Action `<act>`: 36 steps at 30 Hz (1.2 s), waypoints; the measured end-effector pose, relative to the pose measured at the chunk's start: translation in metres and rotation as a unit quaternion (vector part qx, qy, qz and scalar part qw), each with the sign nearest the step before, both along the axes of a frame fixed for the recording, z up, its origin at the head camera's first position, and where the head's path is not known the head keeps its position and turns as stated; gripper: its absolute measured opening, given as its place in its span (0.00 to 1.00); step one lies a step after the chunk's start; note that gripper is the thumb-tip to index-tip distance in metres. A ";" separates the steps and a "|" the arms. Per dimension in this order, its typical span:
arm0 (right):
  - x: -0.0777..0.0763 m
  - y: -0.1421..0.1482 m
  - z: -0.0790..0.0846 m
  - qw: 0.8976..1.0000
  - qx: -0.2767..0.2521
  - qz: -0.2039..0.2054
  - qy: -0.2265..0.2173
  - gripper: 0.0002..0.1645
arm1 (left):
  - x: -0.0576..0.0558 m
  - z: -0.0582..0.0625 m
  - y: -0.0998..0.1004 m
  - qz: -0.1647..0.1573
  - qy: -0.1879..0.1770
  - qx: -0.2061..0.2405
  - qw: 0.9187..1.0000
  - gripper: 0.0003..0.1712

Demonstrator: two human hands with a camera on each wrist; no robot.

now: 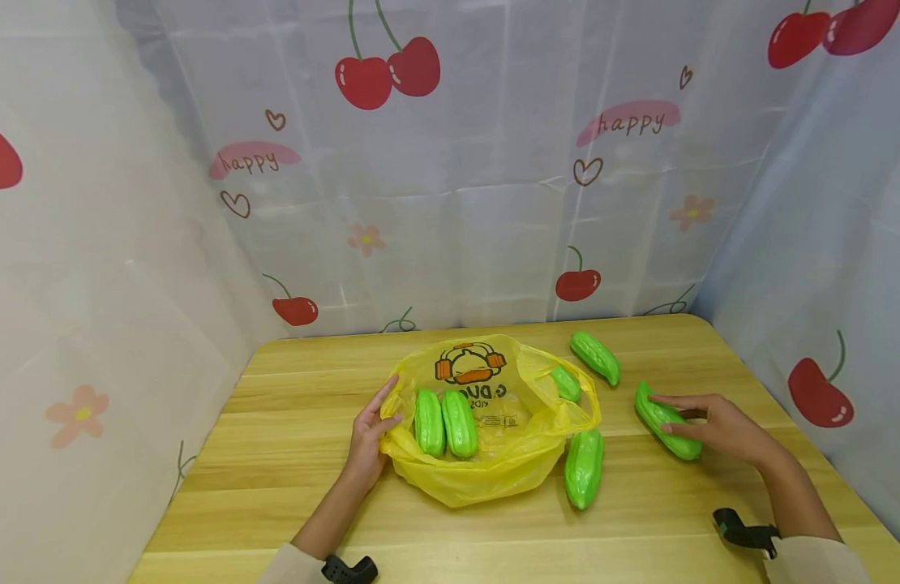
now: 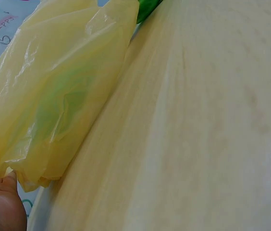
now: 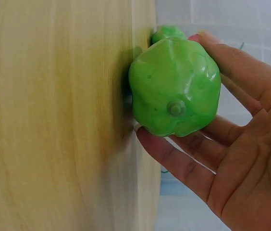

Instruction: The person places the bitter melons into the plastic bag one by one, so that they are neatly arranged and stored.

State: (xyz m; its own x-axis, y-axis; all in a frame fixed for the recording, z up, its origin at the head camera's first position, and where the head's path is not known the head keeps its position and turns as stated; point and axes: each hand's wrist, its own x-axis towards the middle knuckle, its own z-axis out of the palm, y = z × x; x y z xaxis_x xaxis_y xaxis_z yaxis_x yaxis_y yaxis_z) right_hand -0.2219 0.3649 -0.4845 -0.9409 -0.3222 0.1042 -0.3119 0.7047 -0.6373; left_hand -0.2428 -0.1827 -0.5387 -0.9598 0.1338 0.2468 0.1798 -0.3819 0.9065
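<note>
A yellow plastic bag [image 1: 486, 487] with a duck print lies open-mouthed on the table. My left hand [image 1: 368, 438] grips its left rim, thumb over the edge. Two green bitter melons [image 1: 460, 423] lie side by side within the bag. On the right, my right hand [image 1: 723, 430] holds another bitter melon [image 1: 650, 412] between thumb and fingers; the right wrist view shows its blunt end [image 3: 174, 86] close against the tabletop. One melon [image 1: 585, 470] lies by the bag's front right, and a further melon [image 1: 594, 357] behind it. Part of another melon [image 1: 565, 383] shows at the handle, partly covered.
The wooden table [image 1: 289, 405] has its back edge against a white curtain [image 1: 450, 203] printed with cherries and hearts. Curtain also hangs along the left and right sides. A dark strap mount sits at each wrist.
</note>
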 end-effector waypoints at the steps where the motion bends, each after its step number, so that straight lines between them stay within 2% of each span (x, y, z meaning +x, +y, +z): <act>1: 0.000 0.000 0.000 1.000 -0.002 0.001 -0.002 0.29 | 0.000 0.000 0.000 0.000 0.000 -0.001 1.000 0.36; 14: -0.001 0.000 0.002 1.000 0.004 -0.005 -0.013 0.30 | -0.001 0.003 0.001 0.001 0.000 0.009 1.000 0.36; 24: 0.001 -0.001 0.003 0.999 0.002 -0.027 -0.022 0.31 | 0.001 -0.001 0.001 0.001 -0.008 0.006 1.000 0.36; 36: 0.004 -0.005 0.012 0.999 -0.011 -0.054 -0.003 0.33 | 0.000 0.000 0.001 0.002 -0.008 0.009 1.000 0.36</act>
State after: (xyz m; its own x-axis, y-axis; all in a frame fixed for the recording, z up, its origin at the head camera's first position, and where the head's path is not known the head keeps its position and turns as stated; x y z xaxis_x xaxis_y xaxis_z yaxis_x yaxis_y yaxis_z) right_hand -0.2177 0.3595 -0.4729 -0.9704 -0.2175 0.1048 -0.2319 0.7198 -0.6542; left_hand -0.2428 -0.1816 -0.5389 -0.9642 0.1254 0.2337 0.1668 -0.3983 0.9020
